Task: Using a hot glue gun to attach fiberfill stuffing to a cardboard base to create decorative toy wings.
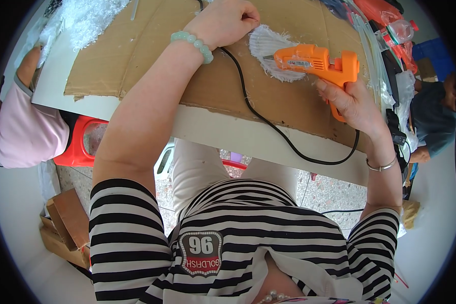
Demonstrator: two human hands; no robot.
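Note:
An orange hot glue gun (pixel 309 58) is gripped by its handle in my right hand (pixel 352 104). Its nozzle points left, over a white fabric piece with frayed edges (pixel 262 43) that lies on a brown cardboard sheet (pixel 207 86). My left hand (pixel 223 23) is at the upper left edge of the fabric. Its fingers are curled closed, and what they may pinch is hidden. From the gun's handle a black cord (pixel 268 121) loops across the cardboard and passes under my left wrist.
Fluffy white material (pixel 88 23) is heaped at the far left of the table. Clear sticks (pixel 365 40), a plastic bottle (pixel 401 31) and red bags (pixel 382 12) crowd the right side. Other people sit at the left and right, with a red stool (pixel 78 147) on the left.

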